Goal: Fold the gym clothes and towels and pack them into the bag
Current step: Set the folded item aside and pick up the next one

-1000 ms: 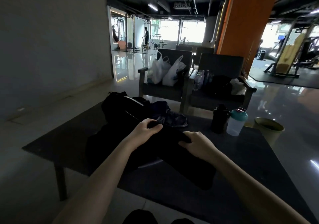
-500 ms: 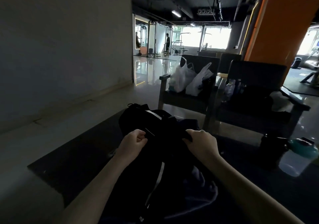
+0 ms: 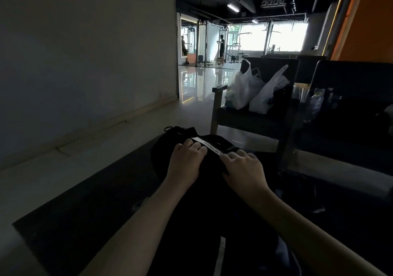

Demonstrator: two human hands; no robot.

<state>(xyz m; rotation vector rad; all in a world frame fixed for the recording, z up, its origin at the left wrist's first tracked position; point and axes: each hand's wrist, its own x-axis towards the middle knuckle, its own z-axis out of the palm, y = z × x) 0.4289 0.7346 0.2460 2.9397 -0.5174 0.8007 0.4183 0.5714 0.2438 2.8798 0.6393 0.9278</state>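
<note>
We are partway through: one dark piece of clothing is going into the bag.

The soft black gym bag (image 3: 168, 148) with a white lettered strip (image 3: 209, 146) sits at the far edge of the dark table (image 3: 85, 201). Our left hand (image 3: 187, 162) and right hand (image 3: 244, 169) rest on top of it with bent fingers. It is too dark to tell if they grip the cloth. The black garment with a white stripe (image 3: 220, 252) trails back to the near edge, so we think it is not packed yet.

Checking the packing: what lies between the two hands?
In the head view, a white lettered strip on the black bag runs between the left hand and right hand.
</note>
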